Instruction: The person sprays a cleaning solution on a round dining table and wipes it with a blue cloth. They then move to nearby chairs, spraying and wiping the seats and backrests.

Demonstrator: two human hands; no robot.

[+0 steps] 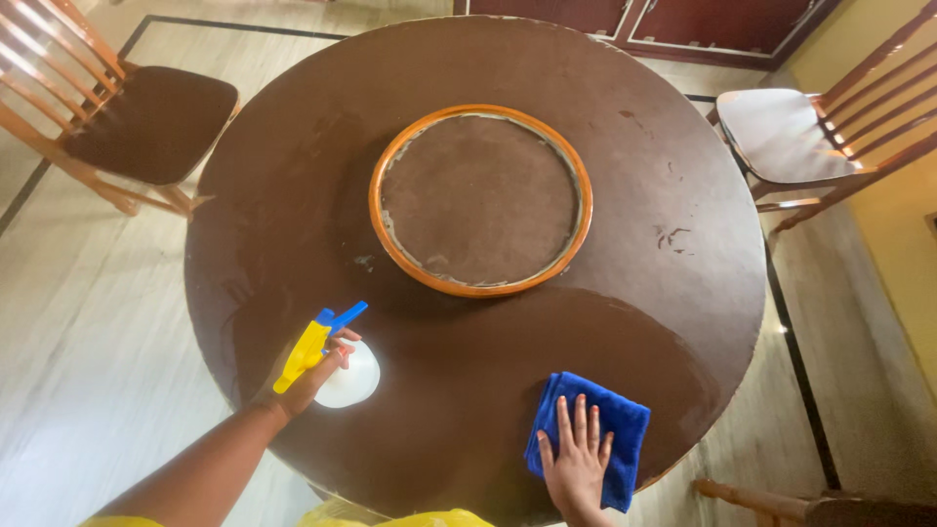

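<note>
One round brown table with an orange-rimmed centre disc, left hand gripping one spray bottle (yellow-blue trigger) at seven o'clock, right hand spread flat on one blue cloth at five o'clock, two wooden chairs at ten and two.

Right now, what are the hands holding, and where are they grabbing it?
The left hand grips a spray bottle at its neck, below the yellow and blue trigger. The right hand holds nothing; it lies flat on a blue cloth on the table.

Daylight is bright and even around me. Glare whitens the chair seat on my right and sheens the wet table. Shadows are soft; edges bend outward; focus stays sharp.
</note>
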